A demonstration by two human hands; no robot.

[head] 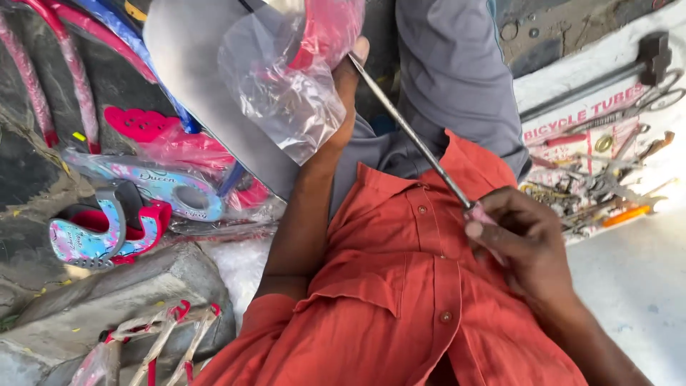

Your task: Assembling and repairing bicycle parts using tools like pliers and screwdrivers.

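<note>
Rough concrete ground is seen on one side, littered with bicycle parts; a white box of tools lies on the other side, with a hammer resting along its top edge.

Right hand: closed around the pink handle of a long screwdriver. The thin steel shaft runs diagonally up to the left hand, where its tip meets the work.

Left hand: raised and wrapped around a red part in a clear plastic bag, held against a grey curved mudguard-like panel. The fingers are largely hidden by the bag, so the exact hold cannot be told.

Handling, judged: the screwdriver is stiff and light, best gripped at the handle, since the polished shaft would slip. The bag is thin, crinkled and slippery; the part inside looks rigid and should be taken through the film.

Nearby: a glossy patterned blue-and-pink chain guard under wrapping, a matching curved piece with red lining, and pink frame tubes in film. An orange buttoned shirt fills the foreground.
</note>
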